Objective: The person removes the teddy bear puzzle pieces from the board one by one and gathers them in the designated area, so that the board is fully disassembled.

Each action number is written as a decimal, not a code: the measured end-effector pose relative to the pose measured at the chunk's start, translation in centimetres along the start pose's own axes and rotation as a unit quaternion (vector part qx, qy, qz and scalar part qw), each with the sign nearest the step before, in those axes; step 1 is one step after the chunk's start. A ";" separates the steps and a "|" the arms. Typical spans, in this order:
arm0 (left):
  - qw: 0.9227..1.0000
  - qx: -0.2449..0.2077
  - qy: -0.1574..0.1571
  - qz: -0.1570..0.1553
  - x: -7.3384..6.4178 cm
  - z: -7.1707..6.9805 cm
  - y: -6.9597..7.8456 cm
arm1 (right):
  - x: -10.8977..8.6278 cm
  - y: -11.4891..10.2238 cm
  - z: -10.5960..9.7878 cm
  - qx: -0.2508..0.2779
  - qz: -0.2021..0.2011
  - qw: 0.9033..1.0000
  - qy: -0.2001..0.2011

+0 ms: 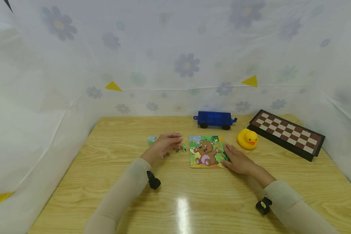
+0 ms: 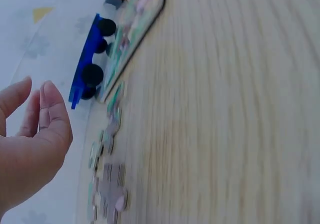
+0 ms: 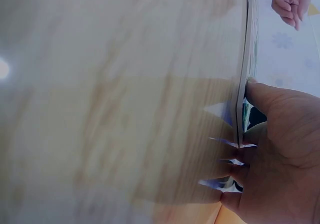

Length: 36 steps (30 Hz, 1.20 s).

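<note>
My left hand (image 1: 167,143) hovers over loose jigsaw pieces (image 1: 152,140), fingers loosely bent, nothing seen in its grasp. In the left wrist view its thumb stands apart from the fingers, and the pieces (image 2: 111,184) lie on the table beyond. A square bear puzzle board (image 1: 206,152) lies flat to the right, its picture showing a brown bear. At that board's right side rests my right hand (image 1: 238,159), fingers extended along the edge and thumb near the lower right corner. The right wrist view shows this thumb (image 3: 265,97) against the board's edge. Part of the pieces is hidden under my left hand.
A blue toy wagon (image 1: 214,119) with black wheels stands behind the board. To the right sit a yellow rubber duck (image 1: 247,139) and a brown-and-white checkered board (image 1: 286,133) with a dark frame. Flowered white cloth (image 1: 152,65) hangs along the wooden table's (image 1: 175,195) back.
</note>
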<state>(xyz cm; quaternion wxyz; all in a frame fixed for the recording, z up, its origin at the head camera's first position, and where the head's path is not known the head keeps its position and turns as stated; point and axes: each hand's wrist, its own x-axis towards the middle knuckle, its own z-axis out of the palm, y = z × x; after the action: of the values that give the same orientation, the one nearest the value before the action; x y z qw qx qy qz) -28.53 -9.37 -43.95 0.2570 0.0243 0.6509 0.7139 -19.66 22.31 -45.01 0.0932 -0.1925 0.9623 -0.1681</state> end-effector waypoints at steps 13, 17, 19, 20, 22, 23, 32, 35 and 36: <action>0.999 0.029 -0.030 -0.019 -0.4 3.9 -2.5 | 0.2 -0.4 0.0 0.009 -0.007 1.000 -0.001; 0.996 0.086 -0.014 -0.007 -0.3 5.0 -3.3 | 0.3 0.0 0.5 0.006 -0.004 1.000 -0.004; 0.994 0.108 -0.003 -0.004 -0.4 5.4 -3.5 | 0.3 -0.1 0.6 0.007 -0.005 1.000 -0.003; 0.993 0.120 0.002 -0.002 -0.4 5.5 -3.6 | 0.3 -0.1 0.5 0.010 -0.007 1.000 0.000; 0.989 0.146 0.006 0.001 -0.6 5.9 -3.5 | 0.2 -0.2 0.5 0.014 -0.010 1.000 0.005; 0.988 0.157 0.007 0.002 -0.8 6.1 -3.4 | 0.2 -0.3 0.4 0.014 -0.011 1.000 0.006; 0.971 0.239 0.018 0.004 -0.9 7.7 -3.3 | 0.2 -0.4 0.0 0.010 0.004 1.000 0.002; 0.970 0.240 0.031 0.018 -0.7 8.1 -3.5 | 0.2 -0.2 -0.2 0.004 0.011 1.000 -0.001; 0.970 0.239 0.034 0.022 -0.6 8.2 -3.7 | 0.2 -0.2 -0.2 -0.001 0.014 1.000 -0.001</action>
<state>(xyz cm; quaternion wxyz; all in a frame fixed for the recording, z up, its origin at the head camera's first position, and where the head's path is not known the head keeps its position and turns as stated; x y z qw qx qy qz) -23.78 -1.97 -45.98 0.2058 0.0750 0.8105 0.5433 -19.79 22.12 -44.79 0.0963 -0.1797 0.9650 -0.1653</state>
